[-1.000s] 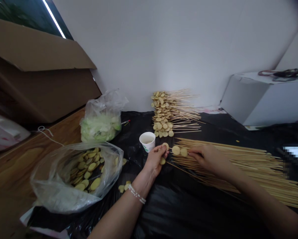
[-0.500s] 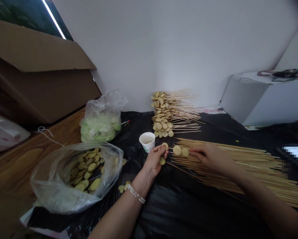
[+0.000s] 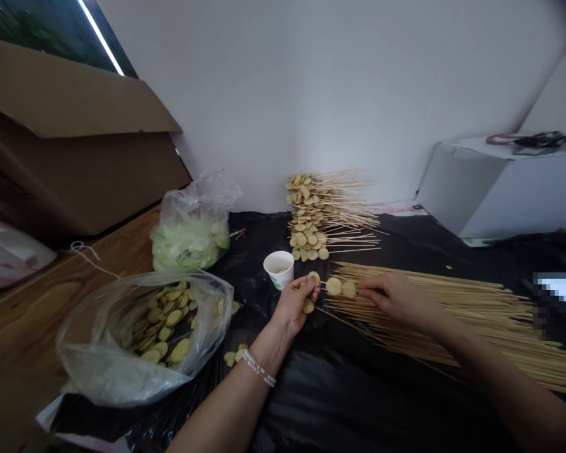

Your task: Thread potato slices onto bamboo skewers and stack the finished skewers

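Observation:
My left hand (image 3: 294,306), with a beaded bracelet at the wrist, grips a thin bamboo skewer (image 3: 323,284) near its end, with pale round potato slices around my fingers. Two more slices (image 3: 341,288) sit threaded on the skewer between my hands. My right hand (image 3: 391,297) pinches the skewer right beside the farther slice, above a large pile of loose bamboo skewers (image 3: 452,308). A stack of skewers threaded with slices (image 3: 311,217) lies beyond my hands. The skewer's tip is hidden by my right fingers.
A clear plastic bag of potato slices (image 3: 122,352) and a bag of pale green vegetable pieces (image 3: 191,242) stand left, beside a white paper cup (image 3: 279,269). Black plastic sheeting (image 3: 311,402) covers the table. A cardboard box (image 3: 75,151) and white box (image 3: 495,189) flank it.
My hands and the skewer stay almost where they were, with only a slight shift of the view.

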`<state>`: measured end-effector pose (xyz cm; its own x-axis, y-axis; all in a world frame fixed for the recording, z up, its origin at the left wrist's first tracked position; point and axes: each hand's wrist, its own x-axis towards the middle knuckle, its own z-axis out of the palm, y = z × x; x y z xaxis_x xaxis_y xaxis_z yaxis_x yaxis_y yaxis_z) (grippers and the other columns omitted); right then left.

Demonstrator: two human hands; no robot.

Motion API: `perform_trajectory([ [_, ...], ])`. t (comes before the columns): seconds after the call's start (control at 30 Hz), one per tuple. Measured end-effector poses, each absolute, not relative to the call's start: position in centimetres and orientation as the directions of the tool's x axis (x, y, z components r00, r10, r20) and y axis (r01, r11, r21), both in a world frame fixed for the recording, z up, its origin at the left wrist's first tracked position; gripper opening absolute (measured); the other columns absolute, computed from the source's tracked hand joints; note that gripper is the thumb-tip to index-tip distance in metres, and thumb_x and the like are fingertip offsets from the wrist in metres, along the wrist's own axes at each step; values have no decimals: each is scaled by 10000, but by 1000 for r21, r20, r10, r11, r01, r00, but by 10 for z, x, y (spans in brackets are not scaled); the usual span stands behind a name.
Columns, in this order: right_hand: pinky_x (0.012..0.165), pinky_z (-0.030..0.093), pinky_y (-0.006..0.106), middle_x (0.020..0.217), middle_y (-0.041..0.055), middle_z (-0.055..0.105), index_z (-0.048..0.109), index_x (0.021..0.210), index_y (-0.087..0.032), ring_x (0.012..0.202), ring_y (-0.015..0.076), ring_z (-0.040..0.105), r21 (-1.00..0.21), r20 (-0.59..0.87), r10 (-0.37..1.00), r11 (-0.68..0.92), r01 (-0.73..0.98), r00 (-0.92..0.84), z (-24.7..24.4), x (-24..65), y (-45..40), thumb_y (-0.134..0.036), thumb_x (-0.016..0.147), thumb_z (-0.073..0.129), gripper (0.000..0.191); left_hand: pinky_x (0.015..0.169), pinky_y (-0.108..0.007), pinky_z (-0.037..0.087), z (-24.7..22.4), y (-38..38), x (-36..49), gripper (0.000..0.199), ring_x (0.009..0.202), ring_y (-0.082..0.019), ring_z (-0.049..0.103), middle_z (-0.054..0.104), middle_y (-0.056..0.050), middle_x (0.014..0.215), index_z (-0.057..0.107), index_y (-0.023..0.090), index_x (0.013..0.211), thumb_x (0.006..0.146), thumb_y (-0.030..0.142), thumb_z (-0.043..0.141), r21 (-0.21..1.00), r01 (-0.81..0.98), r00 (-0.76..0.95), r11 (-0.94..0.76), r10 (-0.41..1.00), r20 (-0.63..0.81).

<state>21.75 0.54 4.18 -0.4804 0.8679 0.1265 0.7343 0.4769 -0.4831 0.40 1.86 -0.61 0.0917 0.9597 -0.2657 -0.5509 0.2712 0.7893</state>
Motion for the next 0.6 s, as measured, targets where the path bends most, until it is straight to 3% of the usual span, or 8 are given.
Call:
perform_trajectory([
  [0.17, 571, 319, 268, 633, 14, 645, 642, 652, -207, 578, 153, 526, -445, 123, 885, 454, 771, -450, 40, 212, 1, -229, 853, 424, 297, 526, -142, 424, -8, 18, 5, 277, 550, -40, 524, 609, -15, 653, 655, 92, 716, 552, 216, 841, 818, -526, 62, 233, 970, -237],
  [0.6, 603, 336, 283, 686, 48, 676, 683, 715, -194, 622, 167, 547, -437, 152, 885, 460, 773, -440, 35, 207, -1, -230, 862, 411, 312, 515, -154, 407, -4, 16, 6, 297, 550, -48, 526, 604, -16, 636, 649, 94, 690, 525, 234, 853, 837, -500, 52, 225, 972, -230],
])
